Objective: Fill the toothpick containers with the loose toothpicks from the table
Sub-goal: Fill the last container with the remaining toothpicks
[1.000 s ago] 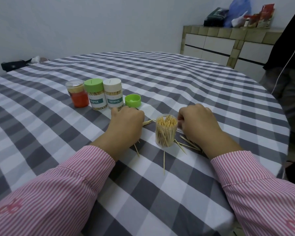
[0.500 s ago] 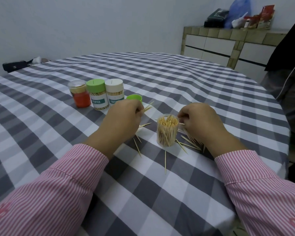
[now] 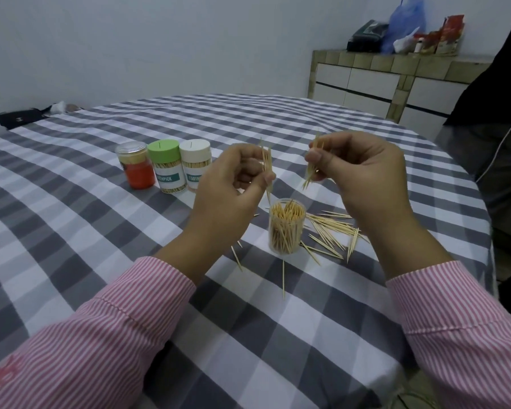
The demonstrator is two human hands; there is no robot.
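Note:
An open clear container (image 3: 286,227), largely full of toothpicks, stands upright on the checked tablecloth (image 3: 106,249). My left hand (image 3: 230,184) is raised above and left of it and pinches a few toothpicks (image 3: 266,165) held nearly upright. My right hand (image 3: 363,175) hovers above and right of the container, pinching another small bunch (image 3: 312,166). Loose toothpicks (image 3: 331,234) lie scattered to the container's right, with a few more (image 3: 283,277) in front of it.
Three closed containers stand at the back left: a red one (image 3: 136,165), a green-lidded one (image 3: 167,166) and a white-lidded one (image 3: 194,163), partly behind my left hand. A person in dark clothes (image 3: 496,119) stands at the table's right edge. A tiled counter (image 3: 396,81) is behind.
Both hands have lifted off the table with toothpicks pinched in them and now hover above the open container. The green lid is hidden behind my left hand.

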